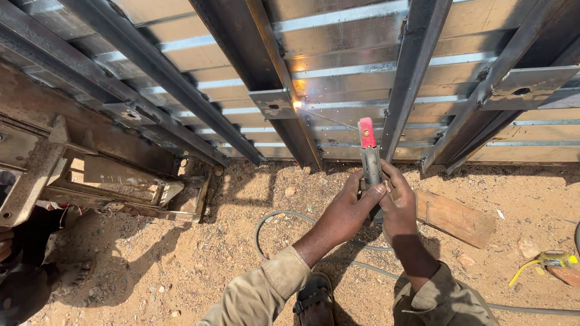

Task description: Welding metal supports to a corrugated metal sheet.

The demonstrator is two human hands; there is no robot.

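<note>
- The left hand (349,205) and right hand (397,202) are both wrapped around the grey handle of a welding electrode holder (370,162) with a red head, held upright above the sandy ground (199,259).
- A thin welding rod (326,118) runs from the red head up-left to a bright spark (297,104) beside a small steel plate (273,102) on a dark steel post (284,78).
- A wooden board (454,217) lies just right of the hands.
- A cable (266,224) loops on the sand.

Sandy ground (241,241) with scattered stones. Lying directly on it: grey cable (266,220) in a loop, wooden plank (456,218), yellow-handled tool (547,261), rusted steel frame (121,181) at left.
</note>
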